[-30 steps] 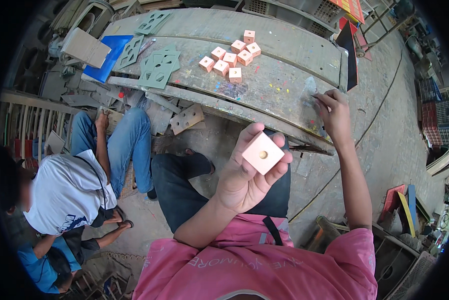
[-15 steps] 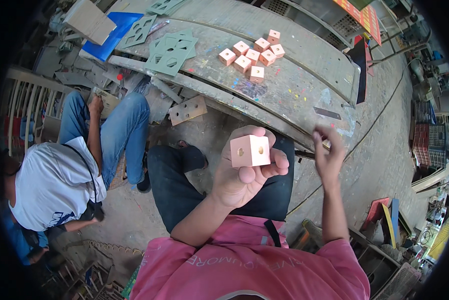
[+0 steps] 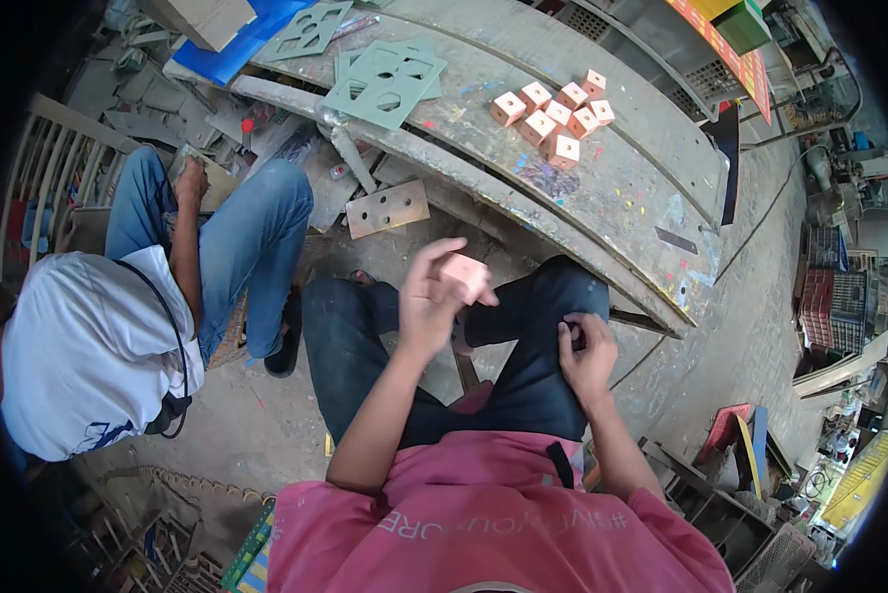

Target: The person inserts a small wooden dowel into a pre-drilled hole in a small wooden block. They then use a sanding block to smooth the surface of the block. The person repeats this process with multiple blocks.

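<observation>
A pink wooden cube [image 3: 465, 276] with a round hole in a face is in my left hand [image 3: 426, 308], raised over my lap and gripped between thumb and fingers. Motion blurs the cube a little. My right hand [image 3: 589, 358] is at my right thigh, its fingers curled inward. A dark patch shows between that thumb and forefinger; whether it is a held thing or the trousers behind, I cannot make out. On the workbench [image 3: 464, 153] ahead stands a group of similar pink cubes [image 3: 560, 150], several of them, with holes in their faces.
Green sheets with cut-out shapes [image 3: 384, 84] lie on the bench's left part, near a blue sheet [image 3: 228, 61]. A dark flat strip [image 3: 676, 241] lies toward its right end. Below the front edge is a board with holes [image 3: 387, 208]. A seated person [image 3: 103, 346] is at my left.
My left hand has lowered and tilted the cube, moving it slightly left and farther from my view. My right hand has come down from beside the bench to my thigh. The view has shifted.
</observation>
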Motion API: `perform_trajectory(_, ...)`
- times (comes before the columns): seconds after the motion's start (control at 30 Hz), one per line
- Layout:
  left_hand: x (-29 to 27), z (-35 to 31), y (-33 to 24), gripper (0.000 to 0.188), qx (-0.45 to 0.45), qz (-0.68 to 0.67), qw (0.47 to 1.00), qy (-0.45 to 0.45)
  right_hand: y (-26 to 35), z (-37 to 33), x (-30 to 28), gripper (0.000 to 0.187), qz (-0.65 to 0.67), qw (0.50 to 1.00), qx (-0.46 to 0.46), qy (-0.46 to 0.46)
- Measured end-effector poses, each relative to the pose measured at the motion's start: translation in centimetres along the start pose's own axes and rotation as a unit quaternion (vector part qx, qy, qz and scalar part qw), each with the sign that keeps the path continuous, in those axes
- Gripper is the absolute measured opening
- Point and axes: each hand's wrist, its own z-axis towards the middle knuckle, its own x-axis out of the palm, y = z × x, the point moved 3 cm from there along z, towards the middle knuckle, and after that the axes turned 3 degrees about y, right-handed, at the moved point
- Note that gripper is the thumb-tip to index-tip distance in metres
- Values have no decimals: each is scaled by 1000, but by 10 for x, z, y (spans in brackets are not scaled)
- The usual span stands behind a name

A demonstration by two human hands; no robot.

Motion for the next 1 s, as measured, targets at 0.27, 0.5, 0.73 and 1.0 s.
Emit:
perform_trajectory(0.27,-99,28,36,18,12,-13,994,-108,43,44,86,16,-75,986,-31,148)
perform_trajectory(0.5,-131,27,28,19,-36,-58,981,-179,-20,156,228,28,-128,983,-42,121)
perform_trajectory(0.73,-140,24,36,17,-129,9,979,-159,-26,227,260,67,-87,994,-25,60)
perform_trajectory(1.0,-139,32,46,37,-135,-97,973,-160,-28,253,282,69,-16,997,-8,79)
